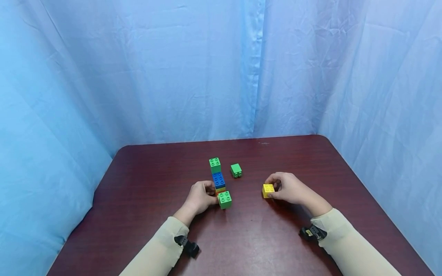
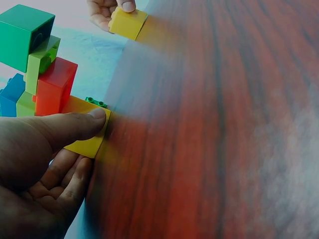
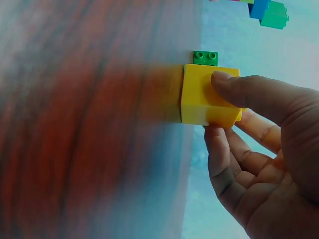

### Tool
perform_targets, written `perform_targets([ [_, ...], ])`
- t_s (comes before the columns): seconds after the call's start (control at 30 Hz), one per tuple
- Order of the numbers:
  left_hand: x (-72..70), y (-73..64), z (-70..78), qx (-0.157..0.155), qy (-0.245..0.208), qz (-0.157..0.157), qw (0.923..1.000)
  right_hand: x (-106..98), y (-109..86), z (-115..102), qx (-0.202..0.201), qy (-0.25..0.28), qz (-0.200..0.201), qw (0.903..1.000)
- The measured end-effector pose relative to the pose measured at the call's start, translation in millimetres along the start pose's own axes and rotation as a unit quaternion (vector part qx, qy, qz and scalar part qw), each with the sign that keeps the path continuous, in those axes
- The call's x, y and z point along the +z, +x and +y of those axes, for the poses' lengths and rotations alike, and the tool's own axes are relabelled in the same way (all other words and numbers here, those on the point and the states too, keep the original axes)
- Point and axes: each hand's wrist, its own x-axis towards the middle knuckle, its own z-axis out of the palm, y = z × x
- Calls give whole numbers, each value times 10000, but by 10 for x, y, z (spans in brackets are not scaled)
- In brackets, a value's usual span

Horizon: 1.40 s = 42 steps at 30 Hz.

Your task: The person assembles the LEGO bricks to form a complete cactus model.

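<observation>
Here, the left hand [image 1: 200, 197] grips a block stack [image 1: 219, 179] running front-to-back; the right hand [image 1: 289, 188], a studs-up yellow block [image 1: 268, 190].

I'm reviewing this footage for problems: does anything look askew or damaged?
Yes: the loose green block lies on its side, studs facing sideways, while the yellow block in the right hand has its studs up. Nothing looks damaged.

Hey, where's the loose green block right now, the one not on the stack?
In the head view, the loose green block lies on the table, just to the right of the block stack that the left hand grips.
</observation>
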Motion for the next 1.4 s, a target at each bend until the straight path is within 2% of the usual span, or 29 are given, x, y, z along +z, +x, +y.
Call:
perform_targets([
  [0.3, -7, -6, 16, -33, -42, 10, 10000, 12, -7, 3, 158, 26, -147, 9998],
  [0.47, -10, -10, 22, 11, -80, 6, 10000, 5, -7, -10, 104, 46, -206, 9997],
  [0.9, -3, -3, 9, -17, -207, 10, 9998, -1, 39, -35, -307, -193, 92, 9993],
  [1.4, -12, 1, 15, -33, -116, -2, 9999, 19, 125, -352, -812, 57, 357, 9960],
])
